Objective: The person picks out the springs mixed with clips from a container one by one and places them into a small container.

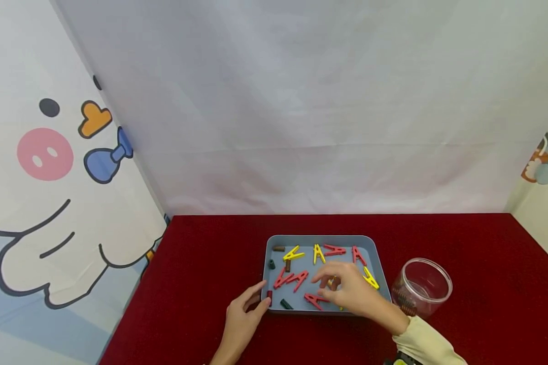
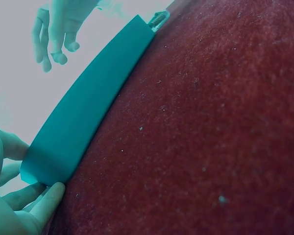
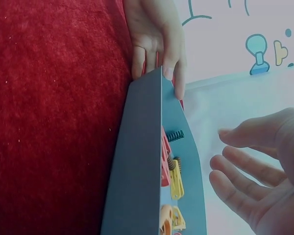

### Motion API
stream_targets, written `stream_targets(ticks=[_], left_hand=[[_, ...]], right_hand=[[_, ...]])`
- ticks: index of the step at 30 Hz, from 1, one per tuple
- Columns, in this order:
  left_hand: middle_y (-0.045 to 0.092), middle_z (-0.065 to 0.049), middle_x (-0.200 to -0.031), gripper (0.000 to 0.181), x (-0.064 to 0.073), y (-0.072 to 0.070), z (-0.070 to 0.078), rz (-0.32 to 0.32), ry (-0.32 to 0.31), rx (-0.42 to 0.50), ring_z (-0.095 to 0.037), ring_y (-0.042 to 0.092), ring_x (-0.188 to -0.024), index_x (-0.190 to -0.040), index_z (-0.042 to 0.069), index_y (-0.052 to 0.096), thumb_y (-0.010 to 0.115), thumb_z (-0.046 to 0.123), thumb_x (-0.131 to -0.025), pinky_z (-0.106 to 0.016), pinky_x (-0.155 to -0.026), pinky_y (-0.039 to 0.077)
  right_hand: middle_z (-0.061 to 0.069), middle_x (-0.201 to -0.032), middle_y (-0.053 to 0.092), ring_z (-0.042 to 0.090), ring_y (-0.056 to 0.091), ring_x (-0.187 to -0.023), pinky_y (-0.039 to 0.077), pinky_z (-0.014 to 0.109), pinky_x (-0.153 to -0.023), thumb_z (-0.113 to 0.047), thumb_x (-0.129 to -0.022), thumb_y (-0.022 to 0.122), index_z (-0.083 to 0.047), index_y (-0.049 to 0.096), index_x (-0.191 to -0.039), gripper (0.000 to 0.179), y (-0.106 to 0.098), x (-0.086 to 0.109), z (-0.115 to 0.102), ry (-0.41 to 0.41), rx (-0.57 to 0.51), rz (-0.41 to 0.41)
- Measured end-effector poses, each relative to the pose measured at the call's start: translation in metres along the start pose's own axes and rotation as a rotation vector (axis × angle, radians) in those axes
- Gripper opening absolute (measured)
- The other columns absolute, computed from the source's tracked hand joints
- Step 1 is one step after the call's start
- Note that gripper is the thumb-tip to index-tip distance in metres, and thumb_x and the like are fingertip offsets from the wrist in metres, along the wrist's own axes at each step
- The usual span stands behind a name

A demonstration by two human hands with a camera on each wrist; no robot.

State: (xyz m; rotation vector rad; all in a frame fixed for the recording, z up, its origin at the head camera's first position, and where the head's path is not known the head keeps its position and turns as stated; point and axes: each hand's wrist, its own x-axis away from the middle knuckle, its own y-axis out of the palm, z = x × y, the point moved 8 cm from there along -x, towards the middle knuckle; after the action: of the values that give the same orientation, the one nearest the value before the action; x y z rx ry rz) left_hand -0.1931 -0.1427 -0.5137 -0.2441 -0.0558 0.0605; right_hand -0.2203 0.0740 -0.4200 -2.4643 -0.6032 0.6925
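Left hand [image 1: 242, 312] holds tray [image 1: 320, 239] corner; right hand [image 1: 347, 288] loosely bent, empty, above. Springs [image 1: 286, 304] look stiff, light (likely rollers): pinch mid-coil.

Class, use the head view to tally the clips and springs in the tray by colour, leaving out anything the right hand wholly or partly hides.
Red clips: 5
Yellow clips: 3
Brown springs: 2
Dark green springs: 2
Red spring: 1
Total: 13
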Motion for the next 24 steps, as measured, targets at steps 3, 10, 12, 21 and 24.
stream_targets(ticks=[3, 10, 12, 21, 24], left_hand=[[0.056, -0.012, -0.130, 0.040, 0.000, 0.000, 0.001, -0.001, 0.006, 0.003, -0.026, 0.056, -0.113, -0.128, 0.015, 0.061, 0.068, 0.021, -0.089, -0.028, -0.078, 0.052], [0.057, -0.012, -0.128, 0.039, 0.000, -0.003, 0.002, 0.017, 0.029, -0.009, -0.026, 0.057, -0.112, -0.127, 0.014, 0.062, 0.068, 0.021, -0.089, -0.028, -0.077, 0.052], [0.057, -0.011, -0.128, 0.039, 0.000, -0.003, 0.001, 0.017, 0.021, -0.011, -0.026, 0.057, -0.112, -0.127, 0.015, 0.062, 0.068, 0.021, -0.089, -0.027, -0.077, 0.052], [0.056, -0.011, -0.129, 0.039, 0.001, -0.001, 0.001, 0.006, 0.019, -0.003, -0.026, 0.057, -0.112, -0.127, 0.015, 0.062, 0.068, 0.022, -0.088, -0.026, -0.076, 0.052], [0.057, -0.012, -0.128, 0.039, 0.000, -0.001, 0.002, 0.006, 0.033, 0.005, -0.026, 0.058, -0.111, -0.127, 0.014, 0.062, 0.068, 0.021, -0.089, -0.025, -0.076, 0.052]], right_hand=[[0.005, -0.089, 0.066, 0.006, 0.059, -0.072, 0.053, 0.026, -0.058, 0.005, -0.076, 0.074, -0.012, 0.072, -0.091, 0.022, 0.006, -0.002, 0.003, 0.032, -0.017, -0.034], [0.006, -0.091, 0.067, 0.006, 0.059, -0.072, 0.052, 0.026, -0.056, 0.004, -0.076, 0.074, -0.012, 0.072, -0.092, 0.022, 0.018, -0.008, 0.003, 0.002, -0.037, -0.062], [0.007, -0.091, 0.068, 0.007, 0.059, -0.071, 0.052, 0.026, -0.056, 0.004, -0.076, 0.074, -0.011, 0.072, -0.093, 0.023, 0.022, -0.009, 0.004, 0.003, -0.047, -0.078], [0.003, -0.092, 0.068, 0.006, 0.058, -0.069, 0.051, 0.025, -0.056, 0.008, -0.073, 0.073, -0.005, 0.073, -0.093, 0.025, 0.035, -0.012, 0.005, -0.038, -0.030, -0.108], [0.003, -0.093, 0.068, 0.004, 0.058, -0.068, 0.051, 0.023, -0.056, 0.010, -0.072, 0.073, -0.003, 0.072, -0.093, 0.025, 0.039, -0.013, 0.006, -0.051, -0.031, -0.118]])
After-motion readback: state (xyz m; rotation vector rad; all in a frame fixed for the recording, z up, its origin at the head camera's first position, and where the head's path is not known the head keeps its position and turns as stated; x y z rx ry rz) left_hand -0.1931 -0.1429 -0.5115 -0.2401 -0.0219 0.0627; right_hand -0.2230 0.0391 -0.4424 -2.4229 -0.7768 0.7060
